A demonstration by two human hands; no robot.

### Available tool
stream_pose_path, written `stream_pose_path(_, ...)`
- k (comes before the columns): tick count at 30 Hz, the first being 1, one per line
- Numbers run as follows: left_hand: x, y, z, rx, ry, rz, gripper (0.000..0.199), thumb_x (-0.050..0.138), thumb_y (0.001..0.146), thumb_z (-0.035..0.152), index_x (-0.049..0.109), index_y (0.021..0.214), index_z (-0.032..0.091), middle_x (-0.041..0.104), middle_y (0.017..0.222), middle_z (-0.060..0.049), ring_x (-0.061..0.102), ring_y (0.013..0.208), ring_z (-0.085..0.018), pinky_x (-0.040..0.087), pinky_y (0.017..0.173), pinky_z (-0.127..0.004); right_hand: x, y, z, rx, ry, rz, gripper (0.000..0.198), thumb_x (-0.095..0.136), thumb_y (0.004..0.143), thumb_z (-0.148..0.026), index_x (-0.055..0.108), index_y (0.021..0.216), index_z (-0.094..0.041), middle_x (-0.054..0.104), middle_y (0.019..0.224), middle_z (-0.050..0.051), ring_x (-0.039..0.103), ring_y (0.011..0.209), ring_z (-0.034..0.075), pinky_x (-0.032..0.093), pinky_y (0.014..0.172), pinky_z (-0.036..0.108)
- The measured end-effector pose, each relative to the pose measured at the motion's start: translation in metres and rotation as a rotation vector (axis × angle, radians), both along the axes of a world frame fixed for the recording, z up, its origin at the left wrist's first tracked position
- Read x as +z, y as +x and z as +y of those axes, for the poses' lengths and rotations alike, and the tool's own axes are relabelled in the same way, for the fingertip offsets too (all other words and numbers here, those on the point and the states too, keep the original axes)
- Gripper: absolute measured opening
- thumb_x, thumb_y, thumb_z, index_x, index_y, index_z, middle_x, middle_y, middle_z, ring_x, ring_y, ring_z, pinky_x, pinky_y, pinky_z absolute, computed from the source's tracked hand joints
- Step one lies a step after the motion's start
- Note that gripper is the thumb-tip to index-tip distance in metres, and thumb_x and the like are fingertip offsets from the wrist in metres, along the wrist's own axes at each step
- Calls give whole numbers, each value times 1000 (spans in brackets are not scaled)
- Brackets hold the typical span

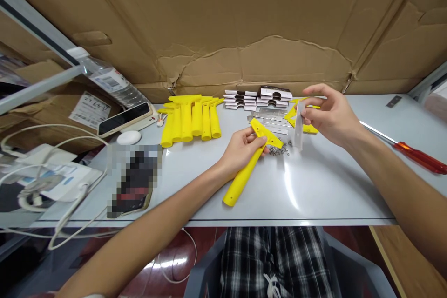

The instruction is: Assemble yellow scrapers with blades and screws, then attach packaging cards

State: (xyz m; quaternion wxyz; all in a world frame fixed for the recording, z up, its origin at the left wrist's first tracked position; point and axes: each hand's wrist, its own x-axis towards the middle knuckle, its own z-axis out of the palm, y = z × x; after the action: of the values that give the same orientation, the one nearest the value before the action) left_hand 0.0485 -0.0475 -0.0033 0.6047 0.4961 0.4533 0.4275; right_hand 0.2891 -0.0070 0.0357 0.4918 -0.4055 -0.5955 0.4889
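Observation:
My left hand [244, 151] is closed round a yellow scraper handle [244, 177], just below its wide, flat head with small holes. The handle slants toward the table's front edge. In my right hand [328, 114], a pale, flat scraper blade [298, 128] is pinched upright between thumb and fingers, apart from the handle's head. Small screws [278, 149] lie in a loose pile between the two hands. Behind them is a spread of flat metal blades [270, 118]. Other yellow scraper parts [291, 114] are partly hidden behind my right hand.
Several yellow handles [186, 118] lie in a row at the back left, near stacked boxed packs [240, 100]. A red screwdriver [419, 156] rests at the right. Phones [134, 181], a water bottle [111, 81] and white cables [57, 186] crowd the left. Cardboard [244, 23] stands behind.

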Motion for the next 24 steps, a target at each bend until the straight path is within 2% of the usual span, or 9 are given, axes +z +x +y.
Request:
stream_pose_path(4,-1,1,-4,-118,7,8,24,72,85,25,69,105,11,77,92,-11,68,66,-13,56,63,-25,-6,-8,-5,104,-58,-41,56,90,68,-29,64,117,-25,71,89,2,68,76,15,57,73,34)
stream_pose_path(6,-1,2,-7,-156,21,24,24,73,86,27,69,103,11,77,94,-11,67,65,-13,55,62,-25,-11,-16,-9,153,-64,-91,53,92,66,-30,67,112,-22,72,90,4,70,81,17,59,78,35)
stream_pose_path(11,-2,4,-11,-211,61,53,25,73,84,28,68,103,12,77,93,-9,66,63,-12,54,61,-25,-22,-29,-12,180,-30,-168,43,88,69,-31,70,106,-16,73,91,6,70,83,16,59,80,32)
stream_pose_path(24,-1,9,-15,-173,41,63,21,77,83,31,66,91,14,71,74,-2,65,55,-12,52,52,-23,-28,-43,-17,158,-26,-106,37,86,72,-31,66,99,-15,72,91,5,68,82,14,57,78,30)
